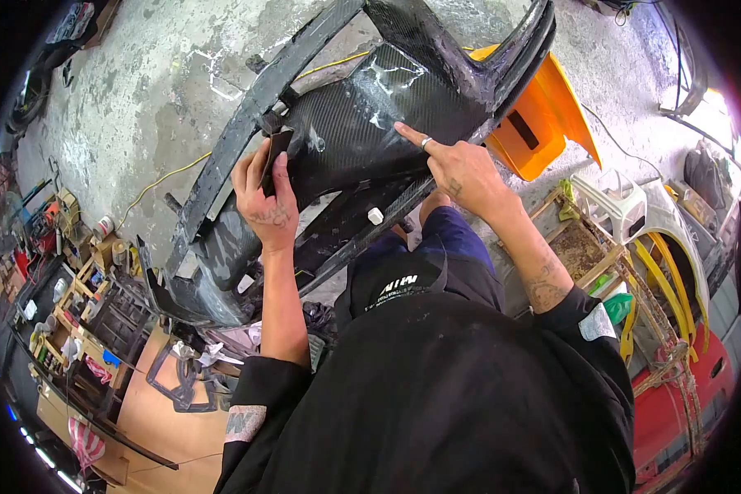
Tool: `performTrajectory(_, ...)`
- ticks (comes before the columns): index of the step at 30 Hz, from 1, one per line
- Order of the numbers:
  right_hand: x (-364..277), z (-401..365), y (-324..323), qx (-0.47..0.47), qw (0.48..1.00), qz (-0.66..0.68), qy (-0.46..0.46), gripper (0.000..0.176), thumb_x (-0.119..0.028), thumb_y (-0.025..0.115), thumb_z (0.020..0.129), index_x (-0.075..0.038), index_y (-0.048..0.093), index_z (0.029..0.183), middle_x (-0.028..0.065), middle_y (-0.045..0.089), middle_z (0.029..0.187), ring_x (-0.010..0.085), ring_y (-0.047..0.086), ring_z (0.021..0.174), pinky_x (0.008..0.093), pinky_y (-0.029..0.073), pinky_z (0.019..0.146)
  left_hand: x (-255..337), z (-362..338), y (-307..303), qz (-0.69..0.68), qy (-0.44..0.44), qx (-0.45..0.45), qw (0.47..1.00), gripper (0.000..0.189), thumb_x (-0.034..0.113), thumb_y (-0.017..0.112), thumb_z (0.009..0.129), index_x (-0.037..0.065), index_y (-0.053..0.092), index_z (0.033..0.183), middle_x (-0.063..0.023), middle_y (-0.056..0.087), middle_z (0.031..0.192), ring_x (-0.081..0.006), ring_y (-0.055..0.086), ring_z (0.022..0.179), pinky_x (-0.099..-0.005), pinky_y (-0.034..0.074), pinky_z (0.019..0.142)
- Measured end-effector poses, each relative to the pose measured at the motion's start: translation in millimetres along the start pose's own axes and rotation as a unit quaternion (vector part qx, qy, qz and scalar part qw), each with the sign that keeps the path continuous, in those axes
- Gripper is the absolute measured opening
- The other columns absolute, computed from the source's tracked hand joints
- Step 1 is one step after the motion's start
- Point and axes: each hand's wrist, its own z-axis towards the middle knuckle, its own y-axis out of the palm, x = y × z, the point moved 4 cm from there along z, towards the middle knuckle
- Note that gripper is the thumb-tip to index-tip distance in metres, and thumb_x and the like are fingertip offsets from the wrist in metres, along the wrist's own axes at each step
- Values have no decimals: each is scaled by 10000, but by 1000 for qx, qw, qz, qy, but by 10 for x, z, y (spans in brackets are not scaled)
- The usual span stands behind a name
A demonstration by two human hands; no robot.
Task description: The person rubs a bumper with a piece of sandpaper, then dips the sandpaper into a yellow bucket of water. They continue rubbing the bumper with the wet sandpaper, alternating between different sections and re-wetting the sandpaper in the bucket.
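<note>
A large carbon-fibre car bumper, dark and woven, lies before me with whitish dusty patches on it. My left hand grips a folded piece of dark brown sandpaper between thumb and fingers, beside the bumper's left opening. My right hand wears a ring and has its index finger stretched out, with the tip at the bumper's surface near a pale patch; its other fingers are curled underneath and partly hidden. A small white lump rests on the bumper's near edge.
An orange body panel lies behind the bumper's right end. On the right stand a white panel, yellow strips and a red car part. Wooden shelving with clutter is at left. A yellow cord crosses the concrete floor.
</note>
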Motion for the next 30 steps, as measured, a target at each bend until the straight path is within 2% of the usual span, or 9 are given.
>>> performTrajectory(8,0,-155,-20,-62,995,-58,48,679,-169,577,977,-365,395,1601,167,633,648,363,648,600,492,528,593,-14,3,-14,-2,-22,-3,1000,297,136,740,968,35,730,1246,-136,682,1072,-315,660,1001,-392,531,879)
performTrajectory(10,5,-178,-52,-12,999,-25,35,668,-134,537,960,-409,463,1565,175,510,572,350,585,536,482,502,581,2,13,-15,10,-18,-13,1000,293,133,737,969,36,732,1246,-139,681,1078,-314,661,998,-392,533,881)
performTrajectory(16,52,-180,-16,-18,999,-34,38,667,-112,560,941,-406,509,1538,180,492,577,344,584,541,471,499,583,-48,1,-18,-10,-26,-9,1000,300,112,748,961,35,733,1251,-134,679,1092,-295,667,1008,-383,540,886)
performTrajectory(19,62,-160,-32,-14,999,-3,33,668,-105,566,942,-403,511,1537,179,492,578,343,584,542,466,499,585,-56,-2,-17,-15,-25,-5,1000,301,116,750,963,32,733,1252,-135,678,1096,-291,669,1007,-381,543,883)
performTrajectory(26,49,14,-72,-24,999,-26,24,625,-123,545,968,-368,512,1542,166,508,584,331,591,551,457,492,580,-37,7,-33,-4,-19,-2,1000,304,136,754,965,30,735,1249,-132,683,1092,-287,673,999,-382,547,875)
performTrajectory(28,29,41,-96,-47,997,-66,-9,607,-179,532,1013,-346,426,1586,141,635,660,352,650,617,481,524,612,-39,4,-35,-5,-21,-1,1000,302,136,754,964,30,735,1246,-132,685,1092,-289,673,998,-384,546,875)
performTrajectory(30,48,33,-102,-56,995,-81,-13,595,-180,531,1015,-344,438,1579,133,637,661,350,651,619,476,528,613,-34,-1,-37,-7,-23,0,1000,300,135,753,963,29,736,1244,-133,687,1093,-291,674,997,-385,546,874)
